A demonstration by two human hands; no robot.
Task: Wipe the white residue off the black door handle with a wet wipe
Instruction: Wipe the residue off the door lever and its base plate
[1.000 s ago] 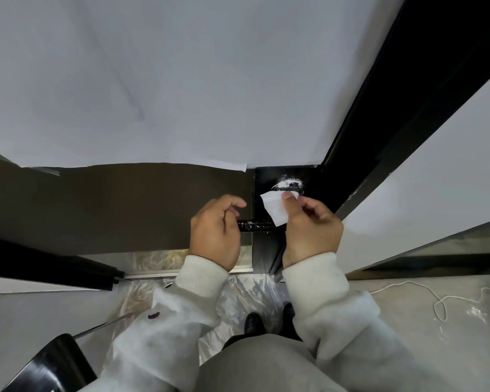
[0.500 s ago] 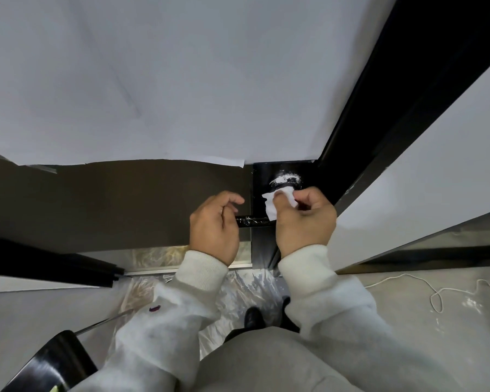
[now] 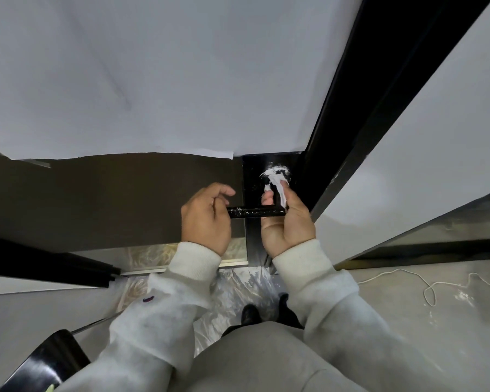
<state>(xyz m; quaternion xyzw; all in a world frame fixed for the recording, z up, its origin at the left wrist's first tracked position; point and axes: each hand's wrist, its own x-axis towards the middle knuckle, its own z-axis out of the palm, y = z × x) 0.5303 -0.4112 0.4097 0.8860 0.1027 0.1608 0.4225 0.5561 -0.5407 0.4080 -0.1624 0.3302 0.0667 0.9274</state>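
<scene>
A black lever door handle (image 3: 255,213) sticks out horizontally from a black door panel. White residue (image 3: 276,171) smears the handle's round base above the lever. My left hand (image 3: 207,219) grips the lever's free left end. My right hand (image 3: 286,219) is palm up around the right end of the lever, pinching a crumpled white wet wipe (image 3: 279,188) between thumb and fingers. The wipe touches the base just under the residue.
A brown door face (image 3: 111,193) spreads left of the handle and a black door frame (image 3: 351,123) rises on the right. Clear plastic sheeting (image 3: 238,290) covers the floor by my shoes. A white cord (image 3: 425,287) lies at the right, a black chair (image 3: 46,360) at the lower left.
My right hand turned palm up and closed around the handle's right end. The wipe went from a flat sheet to a crumpled wad pressed at the base. My left hand stayed on the lever.
</scene>
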